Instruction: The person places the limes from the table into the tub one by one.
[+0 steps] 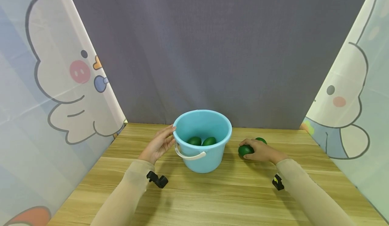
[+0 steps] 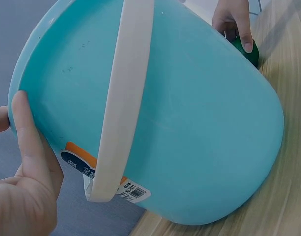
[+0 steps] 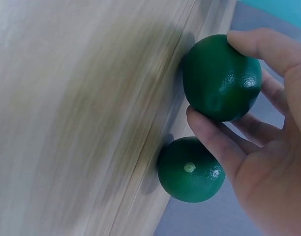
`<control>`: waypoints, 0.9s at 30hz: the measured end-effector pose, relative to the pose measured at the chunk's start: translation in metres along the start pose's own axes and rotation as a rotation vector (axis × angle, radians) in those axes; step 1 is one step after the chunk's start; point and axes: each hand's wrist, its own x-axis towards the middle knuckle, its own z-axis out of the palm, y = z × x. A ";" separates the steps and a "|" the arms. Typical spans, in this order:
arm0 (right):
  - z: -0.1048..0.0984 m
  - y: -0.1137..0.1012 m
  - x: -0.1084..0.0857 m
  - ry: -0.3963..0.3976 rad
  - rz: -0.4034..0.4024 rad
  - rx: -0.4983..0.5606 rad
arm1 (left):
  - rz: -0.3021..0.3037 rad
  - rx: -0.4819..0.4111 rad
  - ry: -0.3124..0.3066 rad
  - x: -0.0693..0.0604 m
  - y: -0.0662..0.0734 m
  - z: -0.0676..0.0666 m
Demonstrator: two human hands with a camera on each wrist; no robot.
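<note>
- Blue plastic makes the bucket point(image 1: 201, 162), which stands upright on the wooden counter point(image 1: 197, 199) in the head view.
- Inside it, down low, lie the left inner lime point(image 1: 194, 141) and the right inner lime point(image 1: 209, 141). So two are in.
- Two more limes are outside, to the right of the bucket. The right hand point(image 1: 260, 151) has the held lime point(image 1: 244, 150), and the spare lime point(image 1: 261, 140) peeks out behind that hand.
- Two in and two out: my guess is that the work is about half done.
- On the left wrist view, the left hand point(image 2: 30, 182) holds the rim of the bucket, one finger along the outside wall and one tip tucked behind the edge. Nobody holds the white handle point(image 2: 128, 93).
- On the right wrist view, the thumb and fingers pinch the held lime around its sides. I cannot tell if it is off the counter.
- The spare lime sits near it on the counter, not gripped yet, so these two seem to be what is left.
</note>
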 end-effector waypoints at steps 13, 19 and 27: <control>-0.005 -0.002 -0.003 0.027 -0.014 0.003 | 0.000 -0.003 0.000 -0.001 0.000 0.000; -0.007 -0.001 -0.004 0.036 -0.024 -0.004 | -0.001 -0.006 -0.003 0.000 0.000 0.000; -0.010 -0.003 -0.004 0.049 -0.034 0.000 | 0.003 0.012 -0.020 -0.001 0.000 0.000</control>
